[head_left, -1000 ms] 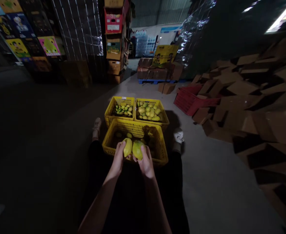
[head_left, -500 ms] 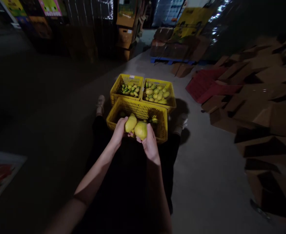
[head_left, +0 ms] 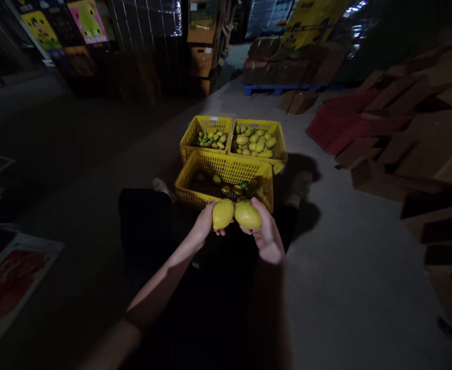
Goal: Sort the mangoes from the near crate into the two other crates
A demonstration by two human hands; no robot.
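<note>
My left hand [head_left: 204, 225] is closed around a yellow mango [head_left: 223, 214]. In my right hand [head_left: 268, 236] is another mango [head_left: 248, 215], yellow with some green. The two fruits are side by side, close together, over my lap at the near edge of a yellow plastic crate [head_left: 189, 194]. Several mangoes [head_left: 217, 179] lie low in that crate, some in shadow. Behind it stand two more yellow crates: the left crate [head_left: 185, 152] holds small greenish mangoes [head_left: 211, 136], the right crate [head_left: 283, 149] larger yellow ones [head_left: 260, 145].
Cardboard boxes [head_left: 434, 149] are heaped on the right beside a red crate [head_left: 341, 126]. A blue pallet [head_left: 278, 90] with boxes stands at the back. At the lower left lies a white-edged box [head_left: 52, 252] with red inside. My feet flank the crates.
Both hands have drawn back from over the near crate towards me, with the mangoes still in them. The view has shifted, and more of the crate's inside shows.
</note>
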